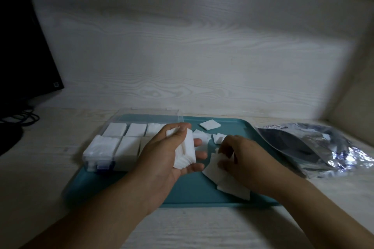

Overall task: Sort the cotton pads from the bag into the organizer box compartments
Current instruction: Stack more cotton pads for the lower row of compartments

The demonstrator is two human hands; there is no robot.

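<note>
Cotton pads (210, 125) are all over the place here, small white squares scattered on a teal tray (194, 194) that sits on a pale wood-grain desk (46, 168). The left hand (168, 155) is palm-up over the middle of the tray, fingers and thumb curled round a thick stack of pads (185, 151) standing on edge in the palm. The right hand (240, 159) is just to the right of it, knuckles up, fingertips pinching at a loose pad from a messy pile (226, 182) lying on the tray under it. Pretty blurry there, so I can't say how many it's actually got hold of.

On the left side of the tray there's the clear plastic organizer box (113, 147), lid (145, 114) flipped open toward the back wall. The compartments I can see already have white pads in them, back row and front row both; the left hand covers the box's right end so no idea about that part.

Off the tray to the right, lying on the desk, is the crinkly silvery bag (309, 145). It's well apart from the box. Far left has a dark monitor (22, 46) with some black cables (20, 117) looping below it.
</note>
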